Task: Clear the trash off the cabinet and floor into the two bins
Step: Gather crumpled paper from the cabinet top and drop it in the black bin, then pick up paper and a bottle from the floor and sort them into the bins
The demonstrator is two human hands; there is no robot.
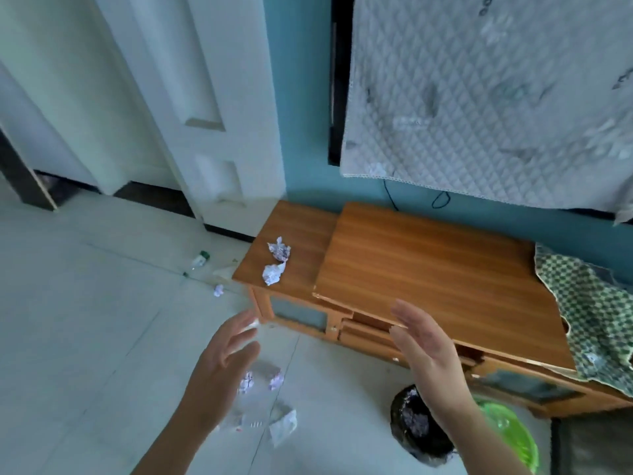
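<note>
Pale floor tiles (85, 303) run up to a white door (191, 97) and a teal wall (301, 97), where a quilted cloth (479, 97) hangs above a low wooden cabinet (428, 269). Two crumpled paper balls (276, 260) sit close together on the cabinet's lower left section, well ahead of both hands. A checked cloth (589, 310) drapes over the cabinet's right end.

Both hands are held out in front with fingers spread and nothing in them. The left hand (222, 368) hovers over the floor, palm turned inward. Just beyond and below it lies a cluster of floor trash (263, 399): crumpled paper, a clear wrapper and a white scrap, blurred. A small paper ball (218, 290) lies farther off on the tiles near the cabinet's left corner, and a small bottle (200, 259) with a green cap lies beyond that, near the door.

The right hand (428, 347) is raised in front of the cabinet's drawers, palm facing left. Below its wrist stands a black bin (416, 426) with crumpled paper inside, and just to the right, partly hidden by the forearm, a green bin (510, 430). Both bins stand on the floor against the cabinet front.
</note>
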